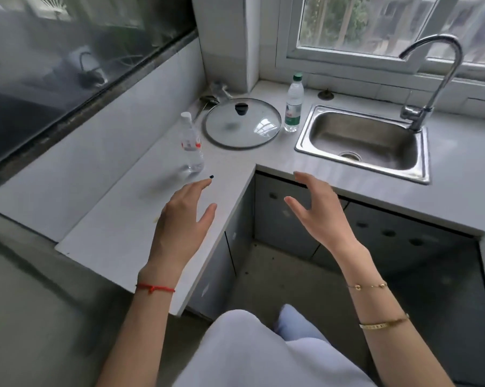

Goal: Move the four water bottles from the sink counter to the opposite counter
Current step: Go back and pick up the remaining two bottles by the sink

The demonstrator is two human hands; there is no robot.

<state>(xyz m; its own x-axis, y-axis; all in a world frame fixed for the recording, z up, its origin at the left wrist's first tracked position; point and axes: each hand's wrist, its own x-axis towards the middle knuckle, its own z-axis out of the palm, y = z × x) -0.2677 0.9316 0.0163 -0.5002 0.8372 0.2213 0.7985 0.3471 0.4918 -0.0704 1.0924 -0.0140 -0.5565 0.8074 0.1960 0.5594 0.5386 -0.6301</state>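
A clear water bottle [191, 143] with a white cap and red label stands on the left counter [118, 219], just beyond my left hand. A second bottle [293, 104] with a green cap and green label stands upright between the glass lid and the sink. My left hand [180, 219] hovers over the counter near its inner corner, fingers apart and holding nothing, a short way below the red-label bottle. My right hand [316, 210] is raised in front of the sink cabinet, fingers spread, nothing in it. Only these two bottles are in view.
A glass pot lid [242, 122] with a black knob lies flat between the two bottles. The steel sink [364, 141] with a curved tap [431, 76] sits below a window. Small utensils lie in the back corner [212, 96]. Grey cabinet doors [286, 216] run below.
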